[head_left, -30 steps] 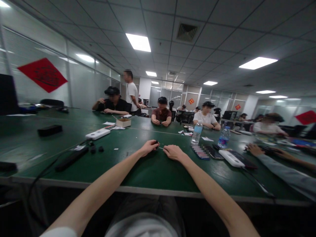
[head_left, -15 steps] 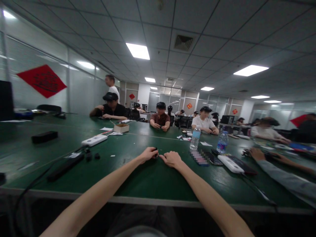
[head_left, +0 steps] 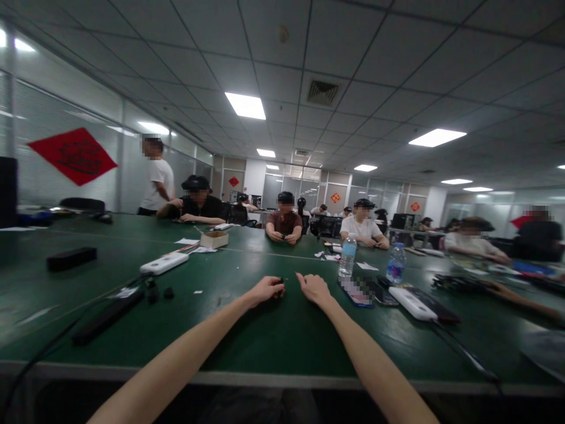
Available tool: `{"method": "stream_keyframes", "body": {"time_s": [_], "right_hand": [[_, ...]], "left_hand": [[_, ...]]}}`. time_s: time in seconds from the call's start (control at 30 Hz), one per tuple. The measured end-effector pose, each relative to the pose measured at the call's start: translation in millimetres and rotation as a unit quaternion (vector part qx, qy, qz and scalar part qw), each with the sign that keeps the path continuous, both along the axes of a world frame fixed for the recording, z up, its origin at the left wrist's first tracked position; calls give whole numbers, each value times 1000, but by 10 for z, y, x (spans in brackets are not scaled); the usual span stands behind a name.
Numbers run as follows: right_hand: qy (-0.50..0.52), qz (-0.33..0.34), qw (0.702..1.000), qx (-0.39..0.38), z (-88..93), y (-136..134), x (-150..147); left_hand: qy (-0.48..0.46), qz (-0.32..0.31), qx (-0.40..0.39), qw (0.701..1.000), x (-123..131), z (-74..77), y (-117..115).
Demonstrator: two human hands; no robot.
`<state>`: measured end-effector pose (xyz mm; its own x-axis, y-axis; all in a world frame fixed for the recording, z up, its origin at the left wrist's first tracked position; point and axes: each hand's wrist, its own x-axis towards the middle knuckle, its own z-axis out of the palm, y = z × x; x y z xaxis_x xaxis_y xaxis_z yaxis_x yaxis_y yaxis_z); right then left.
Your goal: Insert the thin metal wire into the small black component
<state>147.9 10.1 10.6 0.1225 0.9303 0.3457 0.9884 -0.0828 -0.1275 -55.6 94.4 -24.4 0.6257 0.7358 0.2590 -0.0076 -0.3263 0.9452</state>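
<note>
In the middle of the frame, a small dark object is mostly covered by the fingers of the left hand, and it is too small to be named. Whether the right hand holds something cannot be told. The bottom edge cuts off both forearms. Right of centre, the smartphone is blurred into squares. The right edge cuts a co-worker's arm.

A green counter spans the frame's lower half. Left of centre lie a black block, a white power strip and a small box; right of centre, two bottles stand near a phone and another power strip.
</note>
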Motion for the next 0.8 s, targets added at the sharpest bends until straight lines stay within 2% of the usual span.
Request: {"method": "stream_keyframes", "body": {"time_s": [0.1,0.2,0.5,0.8], "right_hand": [[-9,3,1000,-3,30,-36,181],[-34,12,999,-12,47,-94,217],[-125,79,988,-40,27,-160,-196],[-91,11,995,-49,106,-217,-147]], "left_hand": [[-22,12,-19,1000,11,-5,9],[-43,27,-37,998,23,-20,32],[-66,57,6,996,50,-38,4],[-44,80,44,995,60,34,-96]]}}
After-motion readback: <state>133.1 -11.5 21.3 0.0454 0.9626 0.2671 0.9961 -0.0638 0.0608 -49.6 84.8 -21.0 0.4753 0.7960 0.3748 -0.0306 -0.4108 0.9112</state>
